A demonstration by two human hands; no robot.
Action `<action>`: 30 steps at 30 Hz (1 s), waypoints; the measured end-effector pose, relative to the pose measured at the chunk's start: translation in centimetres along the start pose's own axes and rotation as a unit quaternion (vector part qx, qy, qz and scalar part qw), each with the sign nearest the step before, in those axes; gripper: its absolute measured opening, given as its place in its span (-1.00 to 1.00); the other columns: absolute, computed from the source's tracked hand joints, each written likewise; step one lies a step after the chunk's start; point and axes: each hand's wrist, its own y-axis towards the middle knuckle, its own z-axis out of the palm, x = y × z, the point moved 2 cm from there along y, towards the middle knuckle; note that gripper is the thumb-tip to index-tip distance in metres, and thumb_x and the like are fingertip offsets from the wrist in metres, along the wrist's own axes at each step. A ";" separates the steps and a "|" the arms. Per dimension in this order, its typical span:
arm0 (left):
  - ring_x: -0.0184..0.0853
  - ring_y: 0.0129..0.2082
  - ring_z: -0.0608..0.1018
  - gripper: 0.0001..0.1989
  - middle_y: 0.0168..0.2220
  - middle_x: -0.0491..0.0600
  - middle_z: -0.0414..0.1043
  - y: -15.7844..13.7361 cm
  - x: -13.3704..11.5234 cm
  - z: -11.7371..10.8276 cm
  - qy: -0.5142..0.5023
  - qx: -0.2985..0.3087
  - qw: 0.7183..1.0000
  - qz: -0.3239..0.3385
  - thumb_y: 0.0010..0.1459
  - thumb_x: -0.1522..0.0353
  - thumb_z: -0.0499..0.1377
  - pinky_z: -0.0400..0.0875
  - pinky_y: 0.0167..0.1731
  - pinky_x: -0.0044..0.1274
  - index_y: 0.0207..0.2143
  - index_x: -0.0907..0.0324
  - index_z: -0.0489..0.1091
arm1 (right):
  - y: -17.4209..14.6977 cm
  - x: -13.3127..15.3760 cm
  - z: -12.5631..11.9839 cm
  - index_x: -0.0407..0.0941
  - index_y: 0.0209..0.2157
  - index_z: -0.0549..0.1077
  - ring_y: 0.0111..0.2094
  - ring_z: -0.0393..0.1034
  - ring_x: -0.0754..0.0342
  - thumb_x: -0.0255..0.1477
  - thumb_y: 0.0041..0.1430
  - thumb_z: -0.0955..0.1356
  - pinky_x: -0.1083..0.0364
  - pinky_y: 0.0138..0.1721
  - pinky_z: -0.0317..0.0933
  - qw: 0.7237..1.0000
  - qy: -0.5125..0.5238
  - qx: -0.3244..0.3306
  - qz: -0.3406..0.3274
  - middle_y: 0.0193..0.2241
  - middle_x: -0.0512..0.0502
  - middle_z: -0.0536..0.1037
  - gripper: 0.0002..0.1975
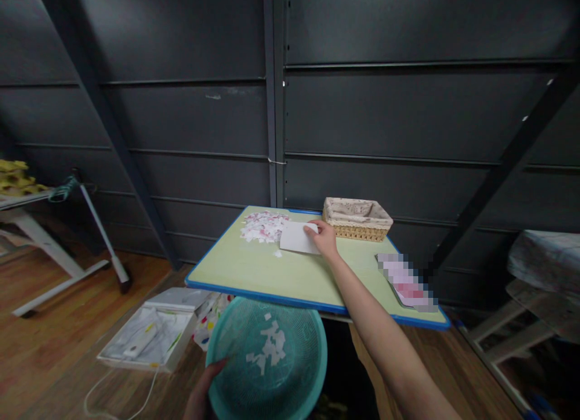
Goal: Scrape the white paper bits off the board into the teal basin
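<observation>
My right hand [323,237] pinches the right side of a white card [298,237], thumb on top, over the pale green tabletop [254,269]. The card's left edge meets a heap of torn paper scraps [263,225], white with some pink. One loose scrap lies just in front of the heap. Below the table's front edge, my left hand [209,378] grips the rim of a teal plastic basket [317,353], its thumb inside the wall. Several white paper pieces [272,347] lie on the basket's bottom. The left fingers under the rim are hidden.
A cloth-lined wicker basket [357,223] stands at the table's back right. A blurred-out flat item [405,282] lies near the right edge. On the floor at left is an open white box [149,335] with a cord. A dark panelled wall [203,118] rises behind the table.
</observation>
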 end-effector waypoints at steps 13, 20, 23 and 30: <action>0.13 -0.12 0.60 -0.23 -0.19 0.24 0.65 0.2 -0.5 0.2 -0.009 -0.021 1.000 -0.010 -0.03 0.36 0.26 0.44 -0.02 -0.09 0.25 0.38 0.17 | -0.4 0.6 0.2 -0.16 -0.32 0.57 -0.37 0.42 -0.03 -0.25 0.03 0.34 0.07 -0.30 0.24 0.999 -0.034 0.021 -0.028 -0.35 -0.17 0.62 -0.71; 0.15 -0.12 0.60 -0.17 -0.20 0.24 0.65 0.5 -0.4 -0.1 -0.013 -0.012 1.000 -0.019 -0.06 0.38 0.30 0.47 -0.06 -0.11 0.27 0.41 0.15 | -0.8 1.3 -0.3 -0.12 -0.21 0.57 -0.32 0.45 -0.05 -0.28 0.16 0.28 0.05 -0.23 0.26 0.989 -0.141 -0.009 -0.044 -0.29 -0.16 0.63 -0.70; 0.15 -0.12 0.60 -0.17 -0.24 0.25 0.65 0.4 -0.4 0.0 -0.020 -0.007 1.000 -0.018 -0.03 0.38 0.27 0.46 -0.05 -0.08 0.28 0.44 0.10 | -1.1 1.6 -0.3 -0.09 -0.18 0.56 -0.28 0.48 -0.07 -0.30 0.19 0.28 0.04 -0.20 0.26 0.981 -0.185 -0.005 -0.059 -0.27 -0.16 0.63 -0.72; 0.13 -0.06 0.57 -0.12 -0.18 0.26 0.64 0.0 -0.7 0.1 -0.013 -0.008 0.999 -0.028 -0.05 0.39 0.30 0.46 -0.03 -0.15 0.30 0.46 0.06 | -1.4 2.0 -0.3 -0.08 -0.13 0.55 -0.24 0.50 -0.10 -0.33 0.24 0.26 0.04 -0.18 0.27 0.970 -0.233 -0.001 -0.072 -0.25 -0.18 0.63 -0.71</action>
